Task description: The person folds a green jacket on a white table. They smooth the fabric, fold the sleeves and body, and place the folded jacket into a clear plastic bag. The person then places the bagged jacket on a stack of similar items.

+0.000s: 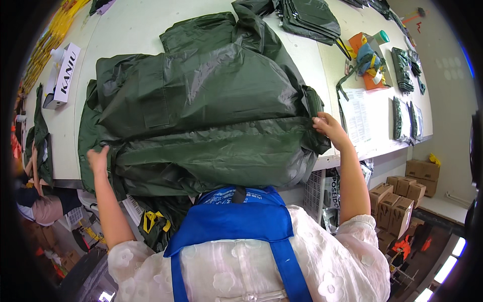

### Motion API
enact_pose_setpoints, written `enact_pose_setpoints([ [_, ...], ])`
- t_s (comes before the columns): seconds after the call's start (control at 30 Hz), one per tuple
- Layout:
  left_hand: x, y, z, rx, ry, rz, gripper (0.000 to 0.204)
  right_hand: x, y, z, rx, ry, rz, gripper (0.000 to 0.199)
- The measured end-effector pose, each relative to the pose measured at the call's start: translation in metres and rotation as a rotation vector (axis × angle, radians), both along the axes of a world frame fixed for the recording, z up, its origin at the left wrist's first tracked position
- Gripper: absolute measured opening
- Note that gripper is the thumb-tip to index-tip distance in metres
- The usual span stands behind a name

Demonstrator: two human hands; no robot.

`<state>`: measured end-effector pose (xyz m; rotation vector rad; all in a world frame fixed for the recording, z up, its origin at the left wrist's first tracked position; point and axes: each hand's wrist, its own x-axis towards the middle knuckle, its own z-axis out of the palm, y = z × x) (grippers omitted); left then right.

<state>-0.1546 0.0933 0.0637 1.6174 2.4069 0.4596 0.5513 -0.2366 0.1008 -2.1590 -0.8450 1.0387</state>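
Both your bare forearms rise from the lower edge and spread wide apart. Your left hand sits out to the left, fingers curled and knuckles up, arm nearly straight. Your right hand reaches farther forward on the right, fingers pinched closed, wrist bent slightly inward, elbow tucked near your side.

Raincoat on table; folded stack behind, seemingly apart.

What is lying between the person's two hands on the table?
In the head view, a shiny dark green raincoat stretches from the left hand to the right hand; both grip its edges.
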Motion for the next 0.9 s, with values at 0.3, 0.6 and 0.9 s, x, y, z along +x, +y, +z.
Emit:
enact_pose_setpoints([
  [0.3, 0.381, -0.145, 0.026, -0.205, -0.564, -1.476, 0.048, -0.010, 0.050, -0.021, -0.334, -0.428, 0.167, 0.051],
  [0.6, 0.435, -0.165, -0.054, 0.017, -0.246, -1.208, 0.010, 0.010, 0.038, -0.031, -0.482, -0.535, 0.128, 0.036],
  [0.9, 0.451, -0.159, -0.030, -0.258, -0.216, -1.127, 0.016, 0.013, 0.038, -0.032, -0.419, -0.569, 0.084, 0.045],
])
